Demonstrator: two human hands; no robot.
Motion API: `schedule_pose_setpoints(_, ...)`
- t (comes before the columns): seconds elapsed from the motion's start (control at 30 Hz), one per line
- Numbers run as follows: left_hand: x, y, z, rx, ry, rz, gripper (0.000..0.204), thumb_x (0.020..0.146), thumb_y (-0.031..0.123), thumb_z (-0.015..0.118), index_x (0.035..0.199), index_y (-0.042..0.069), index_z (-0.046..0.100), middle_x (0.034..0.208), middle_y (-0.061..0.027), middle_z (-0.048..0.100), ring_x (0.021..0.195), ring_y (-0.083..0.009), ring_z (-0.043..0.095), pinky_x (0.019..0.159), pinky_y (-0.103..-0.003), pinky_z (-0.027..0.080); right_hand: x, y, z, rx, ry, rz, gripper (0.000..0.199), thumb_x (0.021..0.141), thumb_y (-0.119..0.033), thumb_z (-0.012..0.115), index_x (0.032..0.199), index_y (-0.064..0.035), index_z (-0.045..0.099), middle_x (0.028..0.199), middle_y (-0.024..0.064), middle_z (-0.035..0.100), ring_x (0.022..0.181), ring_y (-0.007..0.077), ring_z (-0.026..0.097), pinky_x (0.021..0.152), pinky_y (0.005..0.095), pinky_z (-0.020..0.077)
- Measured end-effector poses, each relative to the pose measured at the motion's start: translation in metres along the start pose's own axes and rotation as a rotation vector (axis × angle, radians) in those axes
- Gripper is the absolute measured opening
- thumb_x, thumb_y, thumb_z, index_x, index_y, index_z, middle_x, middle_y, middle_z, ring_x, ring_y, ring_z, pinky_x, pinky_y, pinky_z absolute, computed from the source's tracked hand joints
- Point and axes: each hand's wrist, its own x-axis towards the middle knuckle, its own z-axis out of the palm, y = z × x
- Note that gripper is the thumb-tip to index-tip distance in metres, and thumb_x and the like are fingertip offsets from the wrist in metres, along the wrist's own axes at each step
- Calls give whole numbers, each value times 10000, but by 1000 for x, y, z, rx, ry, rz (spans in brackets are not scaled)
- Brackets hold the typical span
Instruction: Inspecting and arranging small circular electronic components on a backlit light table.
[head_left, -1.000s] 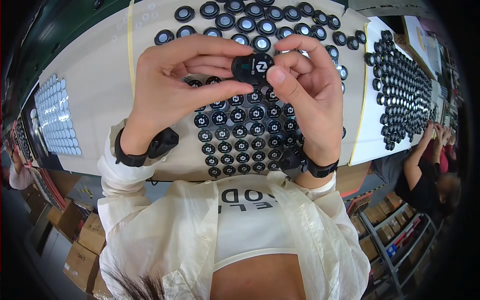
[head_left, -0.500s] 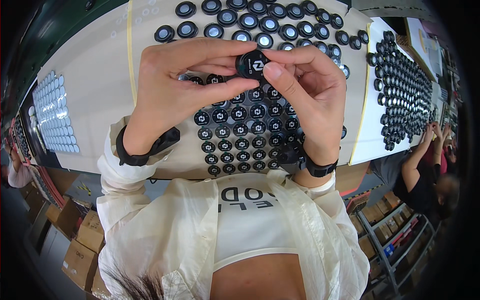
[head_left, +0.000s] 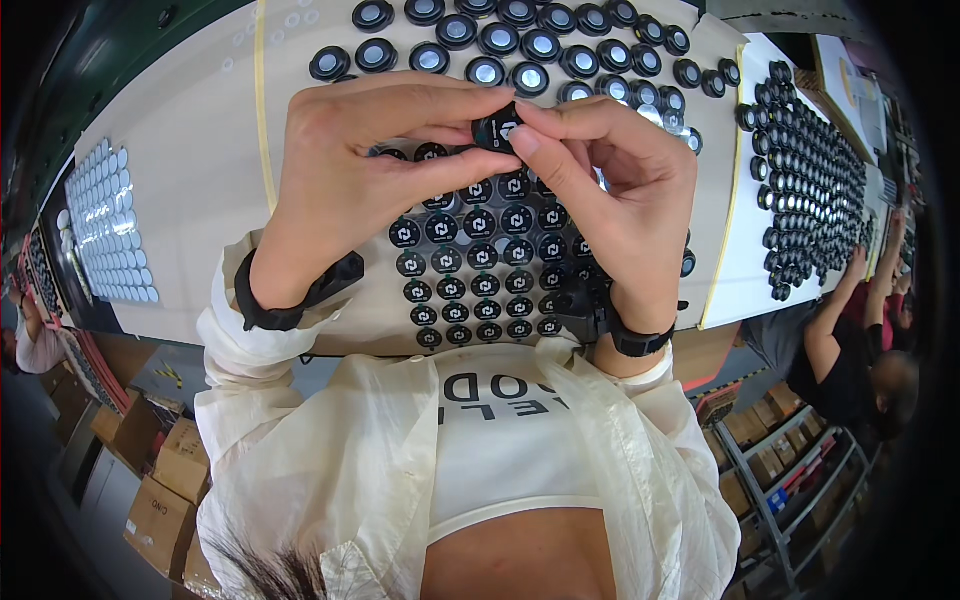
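Between both hands, above the table, is a small round black disc (head_left: 493, 130) with a white printed mark on its face. My left hand (head_left: 365, 150) pinches its left side between thumb and fingers. On the other side, my right hand (head_left: 600, 160) grips its edge with thumb and forefinger, covering part of the face. Beneath the hands, rows of similar black discs (head_left: 483, 257) lie face up with white marks, partly hidden by my hands. Beyond them, black round pieces with silvery centres (head_left: 498, 40) are spread over the brown table covering.
White round stickers or discs (head_left: 108, 225) stand in rows on the left. A yellow tape line (head_left: 262, 100) crosses the table (head_left: 190, 150). Many black round pieces (head_left: 805, 180) crowd a white surface at right, where another person (head_left: 850, 350) works. Cardboard boxes (head_left: 160, 525) sit lower left.
The held disc has turned, so its marked face shows narrower and is more covered by my right fingers. Both hands remain on it, almost in place. The person at right has moved their arms.
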Motion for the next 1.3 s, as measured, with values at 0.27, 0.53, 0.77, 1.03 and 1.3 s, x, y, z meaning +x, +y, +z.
schedule_pose_setpoints(0.27, 2, -3, 0, 11, -42, -1, 400, 700, 3, 863, 1082, 5, 744, 1055, -136, 729, 848, -162, 722, 743, -250, 606, 3, 3, -4, -96, -45, 13, 135, 802, -67, 792, 932, -57, 758, 759, 5, 657, 610, 59, 518, 549, 191, 415)
schedule_pose_setpoints(0.53, 6, -7, -1, -355, -176, -114, 423, 823, -72, 724, 1237, -16, 665, 1237, -149, 652, 1025, -153, 658, 866, -268, 553, 2, -1, -7, 294, -91, 247, 333, 879, -62, 734, 1193, 24, 663, 1041, 108, 718, 893, 117, 678, 775, 231, 545)
schedule_pose_setpoints(0.77, 6, 7, 11, -563, -125, -207, 532, 873, -63, 679, 1379, -37, 519, 1219, -137, 633, 1073, -153, 623, 912, -272, 525, 3, 1, -9, 348, -173, 217, 331, 952, -82, 660, 1249, 61, 634, 1118, 140, 712, 964, 128, 665, 866, 246, 534)
schedule_pose_setpoints(1.03, -4, 5, 17, -487, 23, -205, 399, 838, -111, 703, 1209, -68, 565, 1143, -144, 640, 1058, -179, 646, 907, -295, 561, 2, -3, -12, 263, -184, 149, 284, 951, -48, 649, 1221, 38, 665, 1099, 133, 725, 971, 113, 658, 857, 241, 531)
schedule_pose_setpoints(1.3, -5, 9, 16, -426, 43, -139, 374, 814, -115, 727, 1155, -74, 577, 1115, -136, 636, 1048, -182, 648, 908, -304, 566, -1, -4, -7, 343, -167, 95, 261, 922, 18, 655, 1179, 62, 673, 1062, 146, 731, 940, 132, 688, 828, 228, 551)
